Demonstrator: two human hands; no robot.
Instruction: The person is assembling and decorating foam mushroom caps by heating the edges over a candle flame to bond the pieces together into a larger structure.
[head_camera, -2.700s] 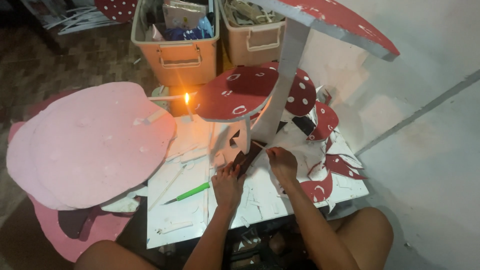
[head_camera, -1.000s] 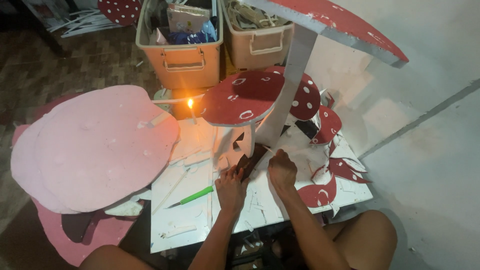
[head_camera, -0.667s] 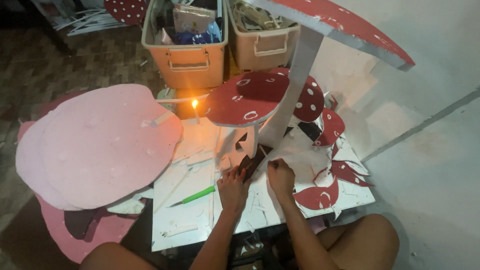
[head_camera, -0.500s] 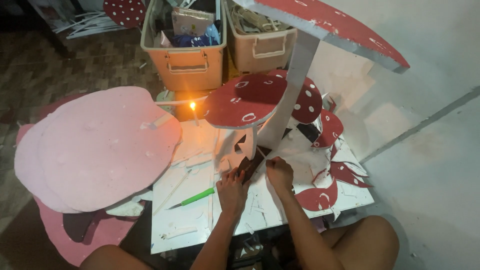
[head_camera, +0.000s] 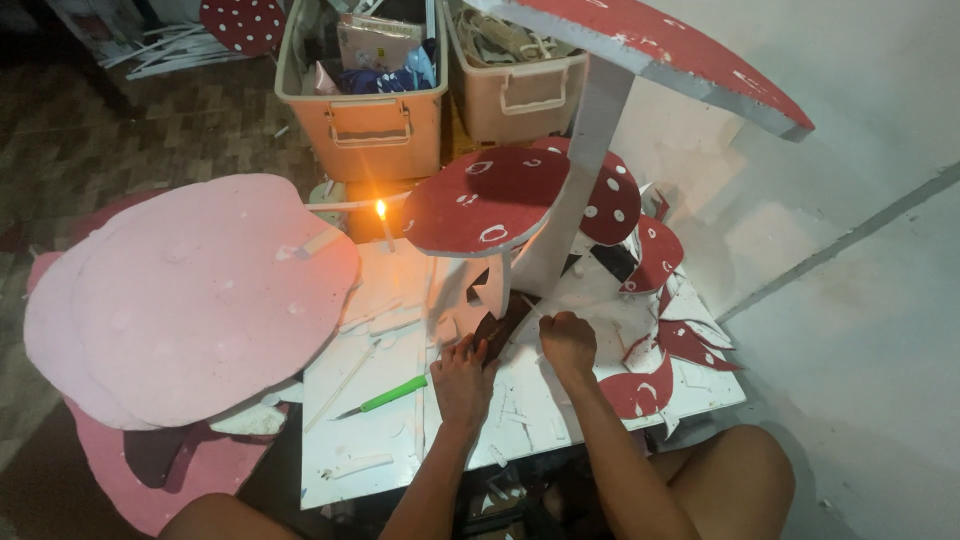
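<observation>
Dark red scrap (head_camera: 497, 330) pinched by left hand (head_camera: 462, 372), pressed flat on white board (head_camera: 370, 440); right hand (head_camera: 567, 342) fisted beside, contents not discernible. Green-handled knife (head_camera: 385, 397) laid aside within reach.

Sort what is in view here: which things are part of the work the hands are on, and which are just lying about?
In hand:
left hand
right hand
dark red cutout piece between the hands
white work board

Lying about:
green-handled knife
lit candle
pink foam mushroom caps
two storage bins
red spotted scraps
</observation>
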